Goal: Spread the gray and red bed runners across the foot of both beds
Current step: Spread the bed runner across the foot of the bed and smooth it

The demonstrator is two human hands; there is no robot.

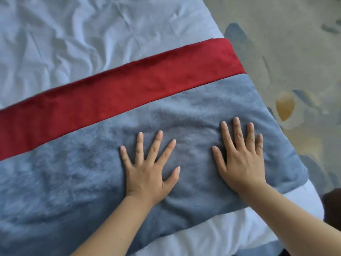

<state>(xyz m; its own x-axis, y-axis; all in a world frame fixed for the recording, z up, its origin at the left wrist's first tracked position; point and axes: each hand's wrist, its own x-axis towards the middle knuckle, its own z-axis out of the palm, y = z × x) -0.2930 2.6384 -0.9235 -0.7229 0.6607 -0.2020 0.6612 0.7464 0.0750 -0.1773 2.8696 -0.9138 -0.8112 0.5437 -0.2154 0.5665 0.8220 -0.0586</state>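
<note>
A bed runner [77,174] lies flat across the foot of a white bed [73,43]. It is gray plush with a red band [129,85] along its far edge. Its right end hangs over the side of the bed. My left hand [149,169] rests palm down on the gray part, fingers spread wide. My right hand [241,159] presses flat on the gray part too, nearer the right end, fingers apart. Neither hand grips the fabric. Only this one bed is in view.
The white duvet is creased beyond the red band. A strip of white bedding [212,235] shows below the runner's near edge. To the right lies patterned beige carpet [286,58] with blue and yellow shapes. A dark object [332,206] sits at the lower right edge.
</note>
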